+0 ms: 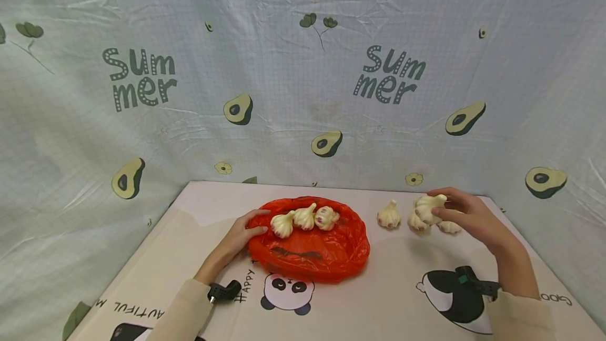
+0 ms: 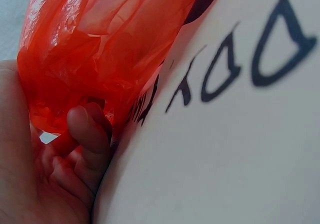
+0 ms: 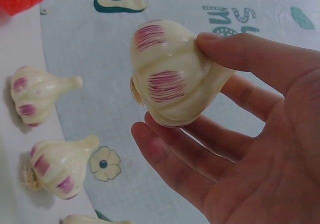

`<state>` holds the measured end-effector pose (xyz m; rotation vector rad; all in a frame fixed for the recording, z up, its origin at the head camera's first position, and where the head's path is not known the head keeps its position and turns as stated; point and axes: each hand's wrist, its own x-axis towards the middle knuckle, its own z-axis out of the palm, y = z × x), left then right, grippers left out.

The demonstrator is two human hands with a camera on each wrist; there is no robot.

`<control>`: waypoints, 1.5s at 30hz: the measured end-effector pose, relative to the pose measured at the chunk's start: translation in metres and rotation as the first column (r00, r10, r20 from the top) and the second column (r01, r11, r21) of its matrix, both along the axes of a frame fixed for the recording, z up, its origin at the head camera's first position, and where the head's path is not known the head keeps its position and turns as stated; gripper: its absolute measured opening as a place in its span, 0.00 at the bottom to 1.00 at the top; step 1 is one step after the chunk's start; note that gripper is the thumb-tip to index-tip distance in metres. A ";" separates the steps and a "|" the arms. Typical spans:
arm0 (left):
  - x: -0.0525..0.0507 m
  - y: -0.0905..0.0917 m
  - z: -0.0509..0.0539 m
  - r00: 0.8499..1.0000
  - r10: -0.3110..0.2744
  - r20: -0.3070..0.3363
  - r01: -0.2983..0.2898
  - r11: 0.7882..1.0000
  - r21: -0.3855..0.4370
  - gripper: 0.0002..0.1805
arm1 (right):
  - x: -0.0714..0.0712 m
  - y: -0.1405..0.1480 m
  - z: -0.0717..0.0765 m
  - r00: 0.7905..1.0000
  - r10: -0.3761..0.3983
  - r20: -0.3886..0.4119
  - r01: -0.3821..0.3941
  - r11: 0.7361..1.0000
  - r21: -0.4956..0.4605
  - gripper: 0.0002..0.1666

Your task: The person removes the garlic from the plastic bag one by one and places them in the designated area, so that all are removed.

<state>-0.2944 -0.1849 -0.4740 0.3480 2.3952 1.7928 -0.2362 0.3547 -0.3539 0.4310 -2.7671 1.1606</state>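
A red plastic bag (image 1: 326, 259) lies spread open like a shallow bowl on the table, with three garlic bulbs (image 1: 305, 217) toward its back left. My left hand (image 1: 241, 233) grips the bag's left edge; in the left wrist view its curled fingers (image 2: 87, 131) are against the red plastic (image 2: 110, 49). Above the table at the right, my right hand (image 1: 473, 217) holds a garlic bulb (image 3: 170, 74) with purple streaks, thumb on its neck and fingers underneath. Below and beside it rest a garlic bulb (image 1: 389, 216), a partly hidden one (image 1: 416, 223) and another (image 1: 448, 227).
The pale table (image 1: 379, 304) carries printed lettering and a panda (image 1: 288, 293). A hanging cloth (image 1: 284, 67) with avocado prints closes off the back and both sides, close behind the bag and the loose bulbs.
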 end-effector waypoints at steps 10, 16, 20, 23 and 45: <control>0.000 0.000 0.000 1.000 -0.002 -0.003 0.002 1.000 -0.002 0.27 | -0.001 0.007 -0.001 0.999 -0.032 -0.016 0.032 0.999 -0.001 0.27; 0.000 0.000 -0.001 1.000 0.002 0.000 -0.002 1.000 -0.005 0.27 | 0.000 0.015 -0.004 0.998 -0.030 -0.053 0.028 0.999 -0.034 0.26; 0.001 -0.001 0.000 1.000 0.007 -0.001 -0.007 1.000 -0.010 0.27 | 0.002 0.021 -0.003 0.997 -0.052 -0.059 0.049 0.998 -0.045 0.25; 0.001 -0.001 0.000 1.000 0.007 0.000 -0.007 1.000 -0.009 0.27 | 0.004 0.025 -0.003 0.996 -0.069 -0.063 0.066 0.996 -0.060 0.25; 0.001 0.001 0.000 1.000 0.016 0.002 -0.016 1.000 -0.005 0.27 | 0.006 0.056 -0.010 0.974 -0.197 -0.111 0.166 0.956 -0.243 0.25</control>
